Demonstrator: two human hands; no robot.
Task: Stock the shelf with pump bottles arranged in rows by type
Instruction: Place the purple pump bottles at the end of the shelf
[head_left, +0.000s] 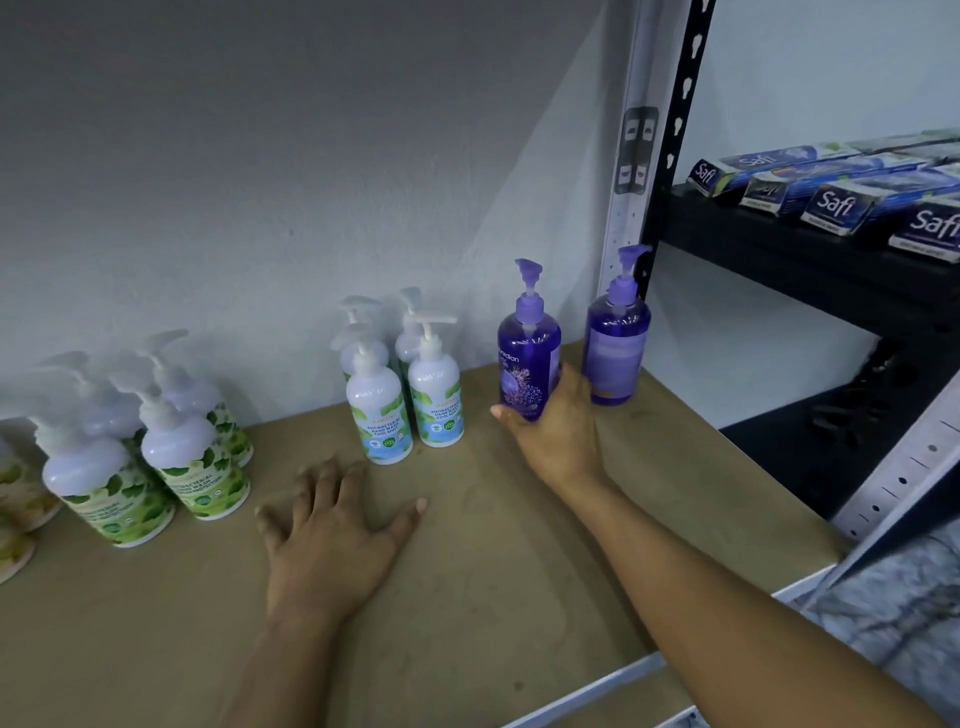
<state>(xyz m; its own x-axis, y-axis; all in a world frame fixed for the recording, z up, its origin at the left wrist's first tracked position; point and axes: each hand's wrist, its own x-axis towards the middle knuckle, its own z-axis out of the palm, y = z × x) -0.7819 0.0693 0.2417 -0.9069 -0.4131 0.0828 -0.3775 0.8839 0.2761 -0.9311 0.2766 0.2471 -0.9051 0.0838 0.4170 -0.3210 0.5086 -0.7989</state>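
While the left hand (332, 540) lies flat, fingers spread, on the shelf board (467, 597), the right hand (558, 431) grips an upright purple pump bottle (527, 353) at its base, just beside a second purple bottle (615, 353).

a tan fibreboard shelf board (519, 597) carries everything. right beside the grey perforated steel upright (631, 156) at its back right corner stands a translucent purple plastic pump bottle (615, 343). one step left of the upright, a second purple pump bottle (527, 358) is upright, the right hand (561, 431) curled round its lower half. farther from the upright stand white pump bottles with blue-green mint labels (405, 400), then white pump bottles with green leaf labels (156, 462). the left hand (332, 540) lies flat on bare board, well apart from the upright, toward the front.
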